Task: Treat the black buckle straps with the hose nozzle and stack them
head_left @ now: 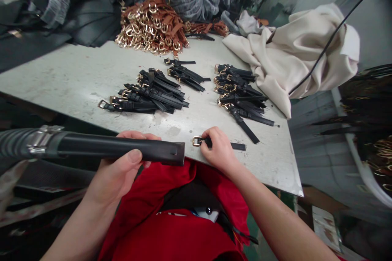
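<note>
The step in hand looks like handling one strap with the nozzle at the ready. The left hand (122, 167) is closed around a black, flat-ended tubular nozzle (162, 151) on a grey ribbed hose (15, 142), its mouth pointing right, just beside the strap's buckle but apart from it. The right hand (219, 149) is drawn narrow over a slim black leather strap (238, 146) with a gold-coloured metal buckle (196, 141) – the strap lies near the front edge of the pale, scuffed surface (76, 73), buckle end toward the nozzle. Beyond it lie a left heap of black buckled straps (153, 96) and a right heap of black buckled straps (239, 89). The next move, I judge, calls for a firm pinch on the strap – and for lining up the nozzle mouth with it.
</note>
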{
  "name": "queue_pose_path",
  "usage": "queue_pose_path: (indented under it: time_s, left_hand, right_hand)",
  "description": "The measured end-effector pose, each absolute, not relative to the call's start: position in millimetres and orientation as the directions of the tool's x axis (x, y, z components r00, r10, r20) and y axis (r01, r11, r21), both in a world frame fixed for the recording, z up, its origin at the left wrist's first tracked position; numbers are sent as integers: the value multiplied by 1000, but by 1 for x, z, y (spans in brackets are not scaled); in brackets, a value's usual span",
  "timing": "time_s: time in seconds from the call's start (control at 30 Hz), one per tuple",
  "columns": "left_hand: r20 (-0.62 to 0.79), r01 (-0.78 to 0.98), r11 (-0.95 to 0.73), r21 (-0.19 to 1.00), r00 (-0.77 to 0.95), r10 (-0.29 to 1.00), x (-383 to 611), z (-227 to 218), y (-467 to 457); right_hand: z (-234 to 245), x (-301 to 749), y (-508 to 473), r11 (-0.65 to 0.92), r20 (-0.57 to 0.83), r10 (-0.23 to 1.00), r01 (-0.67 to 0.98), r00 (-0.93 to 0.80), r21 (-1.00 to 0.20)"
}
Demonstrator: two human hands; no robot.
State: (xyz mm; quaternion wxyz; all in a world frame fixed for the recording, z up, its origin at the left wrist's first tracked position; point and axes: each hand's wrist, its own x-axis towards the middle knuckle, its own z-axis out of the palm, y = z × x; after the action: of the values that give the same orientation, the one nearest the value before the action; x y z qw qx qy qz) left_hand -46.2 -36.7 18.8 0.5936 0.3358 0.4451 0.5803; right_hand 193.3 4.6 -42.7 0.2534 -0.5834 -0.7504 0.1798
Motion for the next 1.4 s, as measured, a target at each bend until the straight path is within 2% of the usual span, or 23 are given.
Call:
queue_pose_path:
  time_s: [0.13,0.33,0.43,0.57,0.7,0.8,0.9,1.03,1.13,1.23,1.4]
  left_hand:
    - [-167,-404,125,906,-69,984,-45,18,-35]
    - [-156,-409,114,905,-69,985,-45,23,-34]
    - [-151,-405,106,908,-80,985,-47,23,-34]
    - [-171,-421,125,899,-73,983,-48,20,-34]
    - [-170,-430,124,894,-71,983,-48,20,-33]
    - [-151,-445,107,889,-65,986,-48,22,-33]
    - [-144,-455,98,885,-67,987,-50,23,-35]
    - [-163,-457,112,882,-74,984,-53,20,-38]
    - [-155,-465,114,878,-51,987,-53,18,-40]
    - [-141,-477,99,873,-52,989,-51,17,-41]
    - [-171,-467,133,874,-40,984,-45,16,-43]
  right_hand:
    - [-43,198,5,329,218,943,785,-250,-525]
    - [-15,205,12,428,44,895,829,-443,-361]
    - [-4,209,13,488,5,864,834,-504,-256]
    - [3,206,11,467,-105,874,879,-475,-90]
    - [6,196,15,422,-224,883,907,-412,-6]
    - [9,192,23,363,-299,887,932,-353,-24]
    - [11,193,29,290,-345,888,952,-306,-99]
    - [8,202,29,260,-297,899,938,-322,-227]
    - [4,207,26,278,-268,897,919,-353,-280]
    - [4,204,25,278,-255,902,921,-348,-272]
    - [5,186,23,243,-236,929,951,-284,-190]
